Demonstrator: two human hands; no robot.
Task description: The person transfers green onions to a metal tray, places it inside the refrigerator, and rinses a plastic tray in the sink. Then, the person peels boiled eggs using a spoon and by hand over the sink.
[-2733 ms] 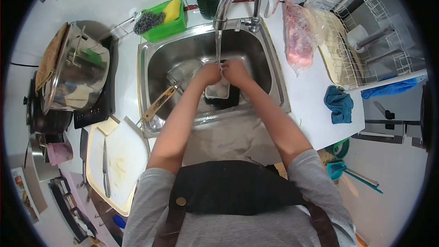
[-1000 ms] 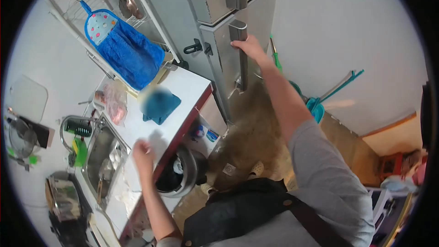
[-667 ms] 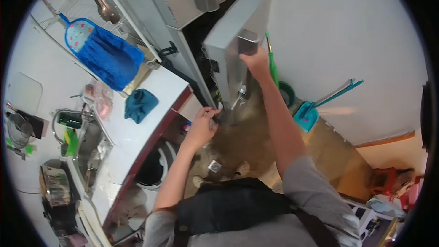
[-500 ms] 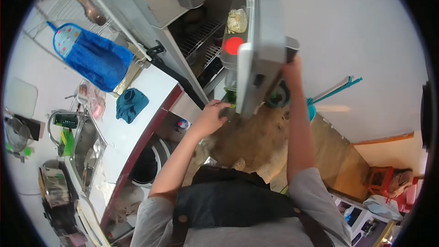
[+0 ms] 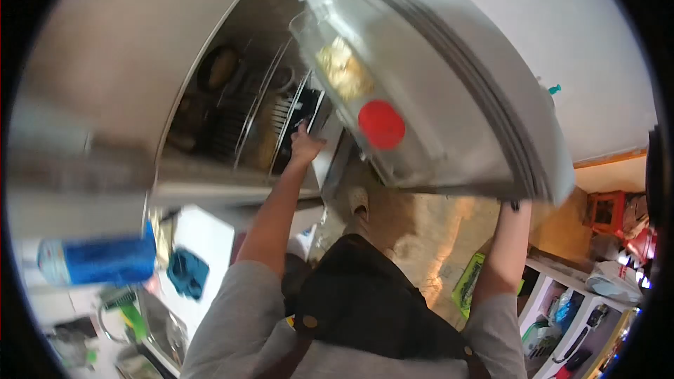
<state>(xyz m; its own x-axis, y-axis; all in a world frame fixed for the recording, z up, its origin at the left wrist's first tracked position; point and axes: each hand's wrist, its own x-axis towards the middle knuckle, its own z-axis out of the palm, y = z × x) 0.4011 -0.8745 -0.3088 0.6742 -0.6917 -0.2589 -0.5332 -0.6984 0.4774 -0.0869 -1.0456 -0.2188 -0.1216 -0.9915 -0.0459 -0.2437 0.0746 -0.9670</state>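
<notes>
Fridge door is standing wide open, its clear bin holding a pale wrapped item beside a red round lid. The person's left hand is reaching into the fridge near the wire shelves, the thumb standing apart from the fingers; blur is leaving contact or grip unclear. Behind the door's lower edge, the right hand is staying hidden, so its hold cannot be told. A teal cloth is lying on the white table.
</notes>
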